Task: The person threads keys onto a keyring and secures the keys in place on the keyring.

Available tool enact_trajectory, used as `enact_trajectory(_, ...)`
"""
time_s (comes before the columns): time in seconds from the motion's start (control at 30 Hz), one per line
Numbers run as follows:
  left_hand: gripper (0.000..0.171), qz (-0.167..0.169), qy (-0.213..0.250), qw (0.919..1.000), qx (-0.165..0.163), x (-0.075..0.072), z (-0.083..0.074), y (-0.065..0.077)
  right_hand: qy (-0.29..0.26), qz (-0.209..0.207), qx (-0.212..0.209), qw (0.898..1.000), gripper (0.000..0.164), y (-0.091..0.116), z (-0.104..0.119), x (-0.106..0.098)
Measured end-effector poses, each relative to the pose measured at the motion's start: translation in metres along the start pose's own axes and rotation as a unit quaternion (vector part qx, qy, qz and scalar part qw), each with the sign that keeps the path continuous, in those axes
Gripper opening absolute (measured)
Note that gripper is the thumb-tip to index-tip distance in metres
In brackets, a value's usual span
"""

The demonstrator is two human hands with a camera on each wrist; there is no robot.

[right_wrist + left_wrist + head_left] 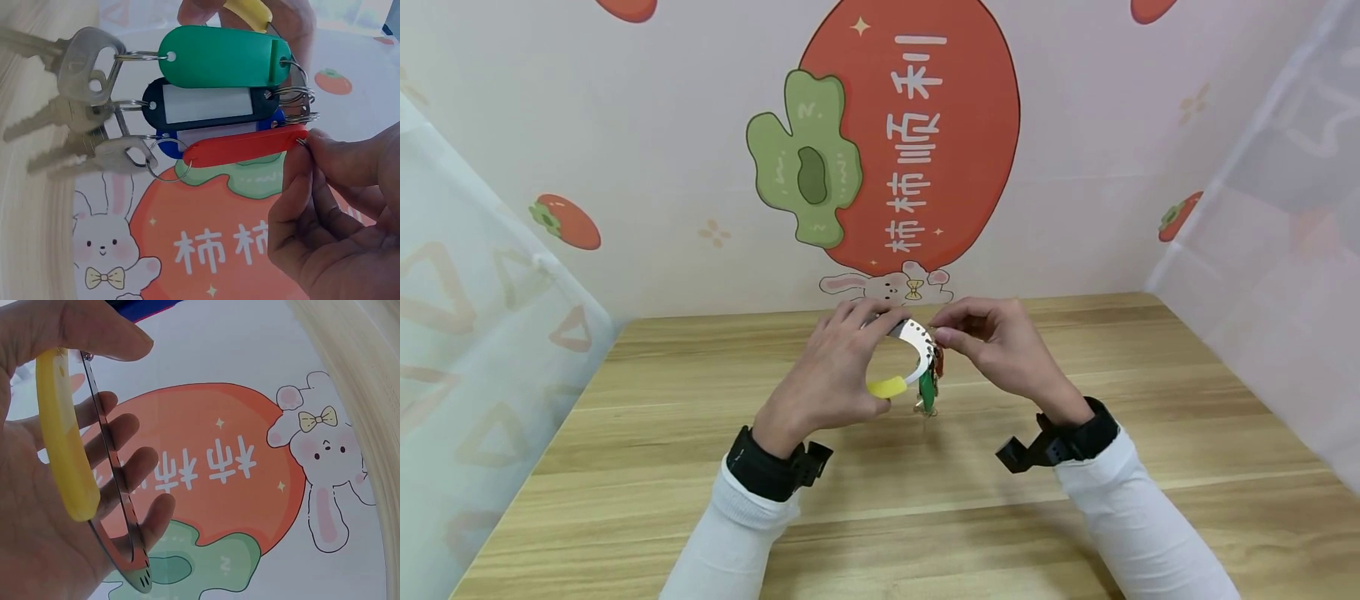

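Note:
My left hand [831, 367] holds a curved metal key holder [919, 335] with small holes along its edge and a yellow handle [59, 434]. In the left wrist view the thumb lies over its top, and the fingers spread behind the metal strip. From the holder hang key tags: green [219, 56], black [209, 104], blue [167, 147] and red [247, 147]. Keys [90, 62] dangle from their far ends, partly blurred. My right hand [1003, 346] pinches a small ring at the red tag's end between thumb and index finger; the fingertips partly hide that ring.
Beneath the hands lies a wood-grain table [700, 517]. Behind it stands a pale backdrop [1075, 167] printed with a large persimmon and a rabbit. Pale printed side panels [482, 333] rise at left and right.

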State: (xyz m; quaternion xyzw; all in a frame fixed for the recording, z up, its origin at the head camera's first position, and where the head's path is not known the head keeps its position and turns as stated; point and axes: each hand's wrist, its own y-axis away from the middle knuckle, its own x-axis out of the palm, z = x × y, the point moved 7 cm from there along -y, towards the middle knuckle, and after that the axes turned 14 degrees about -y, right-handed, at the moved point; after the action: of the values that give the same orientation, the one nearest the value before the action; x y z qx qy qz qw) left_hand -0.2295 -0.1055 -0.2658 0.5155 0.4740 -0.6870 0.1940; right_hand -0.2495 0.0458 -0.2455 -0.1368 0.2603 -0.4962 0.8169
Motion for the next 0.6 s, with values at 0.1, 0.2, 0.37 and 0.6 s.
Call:
enact_trajectory(0.1,0.086,0.001,0.001,1.0,0.001,0.0,0.0,0.0,0.005,0.0,0.0,1.0,0.01,0.0,-0.007,-0.002)
enact_trajectory(0.2,0.086,0.002,-0.001,1.0,0.003,0.001,0.0,0.0,0.038,0.003,-0.039,0.999,0.01,0.0,-0.013,-0.003)
enact_trajectory(0.37,0.085,0.011,-0.02,0.9997,0.001,0.003,-0.001,-0.001,0.139,0.001,-0.145,0.98,0.008,0.001,-0.01,-0.001)
enact_trajectory(0.6,0.084,0.016,-0.035,0.9993,0.004,0.006,-0.004,-0.002,0.202,-0.008,-0.165,0.965,0.01,0.004,-0.005,0.002)
